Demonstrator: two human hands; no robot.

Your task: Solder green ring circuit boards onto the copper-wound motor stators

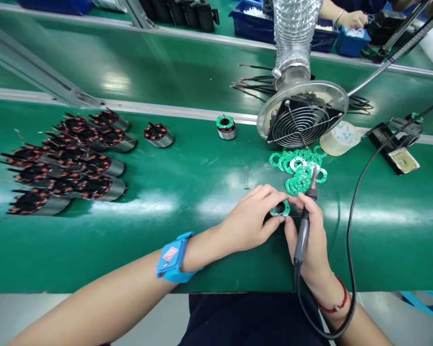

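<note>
My left hand point(250, 218) has its thumb and fingers closed around a green ring-shaped circuit board point(285, 210). Whatever lies beneath that board is mostly hidden by the fingers. My right hand point(315, 242) grips a soldering iron point(302, 235), its tip pointing up and away from me. The right thumb and fingertips also touch the board's right side. Just beyond both hands, several more green ring boards point(296, 184) lie in a loose pile. Farther back stands a motor stator point(226, 132) with a green ring board on top.
Several bare stators point(108, 190) are grouped at the left, and a single stator point(159, 135) stands apart. A fume extractor fan point(299, 122) overhangs the pile. A tape roll point(341, 138) and a soldering stand point(393, 149) are at right. Across the shelf, another person's hand point(353, 20) works.
</note>
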